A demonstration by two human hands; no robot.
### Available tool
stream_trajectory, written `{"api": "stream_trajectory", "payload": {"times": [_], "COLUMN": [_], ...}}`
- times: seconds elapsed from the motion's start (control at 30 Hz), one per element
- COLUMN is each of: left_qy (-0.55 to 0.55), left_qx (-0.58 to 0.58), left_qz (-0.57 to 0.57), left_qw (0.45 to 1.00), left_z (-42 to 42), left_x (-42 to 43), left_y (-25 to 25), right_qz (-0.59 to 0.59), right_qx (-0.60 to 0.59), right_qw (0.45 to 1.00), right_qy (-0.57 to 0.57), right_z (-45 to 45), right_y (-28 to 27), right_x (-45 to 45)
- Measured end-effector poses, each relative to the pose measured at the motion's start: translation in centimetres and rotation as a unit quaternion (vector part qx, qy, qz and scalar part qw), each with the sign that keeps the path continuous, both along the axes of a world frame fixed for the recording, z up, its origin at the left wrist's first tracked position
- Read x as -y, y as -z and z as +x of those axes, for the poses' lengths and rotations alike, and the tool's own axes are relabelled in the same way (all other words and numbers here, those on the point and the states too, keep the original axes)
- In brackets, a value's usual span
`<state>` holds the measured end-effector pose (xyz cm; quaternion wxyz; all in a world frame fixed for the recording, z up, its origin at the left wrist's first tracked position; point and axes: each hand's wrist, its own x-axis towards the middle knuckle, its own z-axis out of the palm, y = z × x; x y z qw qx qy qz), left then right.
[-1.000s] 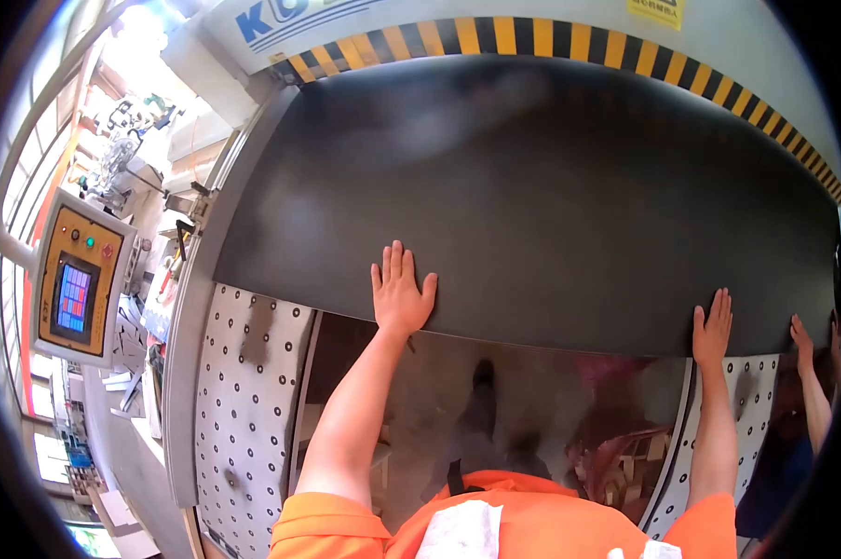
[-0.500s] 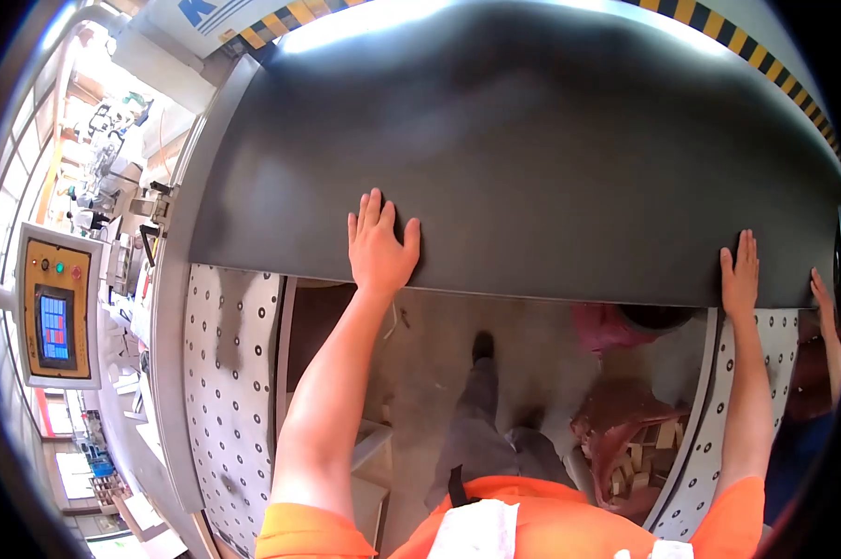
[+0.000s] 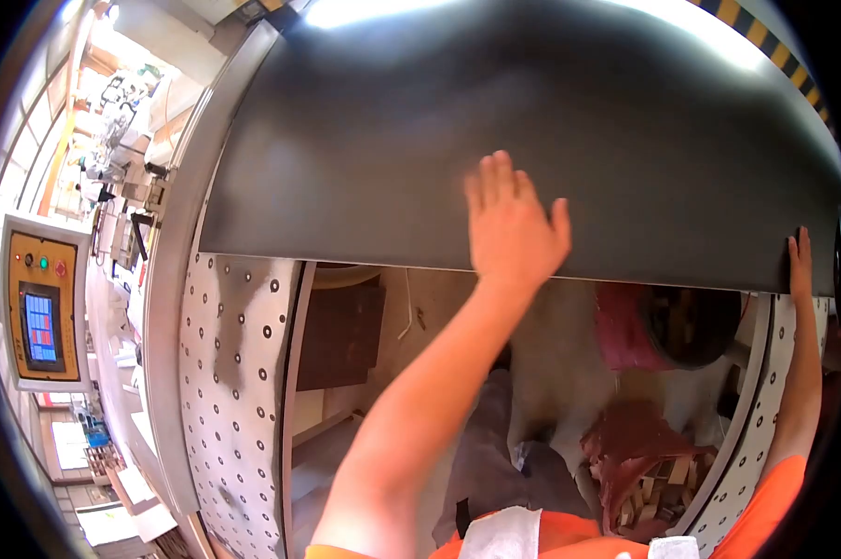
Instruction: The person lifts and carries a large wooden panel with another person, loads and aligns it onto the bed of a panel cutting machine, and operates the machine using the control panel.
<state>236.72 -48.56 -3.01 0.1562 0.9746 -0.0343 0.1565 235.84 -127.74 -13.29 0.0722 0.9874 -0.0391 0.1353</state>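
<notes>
A large dark panel [image 3: 420, 186] spans the machine bed. My left hand [image 3: 516, 224] is over the panel near its front edge, fingers apart and slightly blurred; whether it touches the surface is hard to tell. Farther right, my right hand [image 3: 800, 261] lies on the panel near the front edge, with its fingers partly seen and nothing gripped. Below the panel's edge are perforated support tables, one on the left [image 3: 239, 373] and one on the right [image 3: 776, 401].
A control box [image 3: 43, 303] with a lit screen hangs at the left. Under the gap between the tables are a round dark-mouthed container [image 3: 695, 326] and a reddish sack of wood pieces [image 3: 635, 456]. Black-and-yellow striping [image 3: 746, 28] edges the machine.
My left hand has moved right along the panel. My right hand has also shifted right. The view has tilted down, and the other person's hand at the far right is no longer clearly seen.
</notes>
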Motion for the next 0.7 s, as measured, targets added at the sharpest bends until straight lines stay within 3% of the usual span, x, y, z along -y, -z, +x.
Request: {"api": "stream_trajectory", "payload": {"times": [0.03, 0.07, 0.17, 0.27, 0.37, 0.43, 0.53, 0.7], "left_qy": [-0.001, -0.001, 0.001, 0.008, 0.022, 0.031, 0.109, 0.093], "left_qx": [-0.006, -0.009, -0.02, -0.033, -0.05, -0.046, -0.079, -0.056], "left_qz": [-0.006, -0.011, -0.021, -0.037, -0.03, -0.019, -0.053, -0.04], "left_qw": [1.0, 1.0, 1.0, 0.999, 0.998, 0.998, 0.989, 0.993], "left_z": [0.3, 0.6, 1.3, 2.1, 2.5, 3.2, 4.3, 8.1], "left_x": [0.6, 1.1, 2.5, 3.9, 5.3, 6.7, 6.5, 6.1], "left_y": [0.2, 0.2, 0.3, -0.1, 0.0, 0.2, 0.0, 0.1], "right_qz": [-0.057, 0.112, -0.209, -0.185, -0.039, 0.118, 0.135, 0.171], "right_qx": [-0.003, 0.019, -0.012, -0.062, -0.08, -0.056, -0.074, -0.09], "right_qw": [0.998, 0.989, 0.977, 0.98, 0.996, 0.986, 0.986, 0.981], "right_qy": [-0.007, 0.09, -0.048, 0.04, 0.013, 0.101, 0.065, -0.021], "right_z": [0.7, 2.0, 4.1, 5.6, 7.7, 9.2, 10.1, 8.6], "right_y": [0.4, 0.0, 2.6, 1.8, -0.1, -2.9, -4.9, -8.2], "right_x": [0.9, -0.1, 8.0, 5.7, -2.4, -13.3, -21.0, -26.4]}}
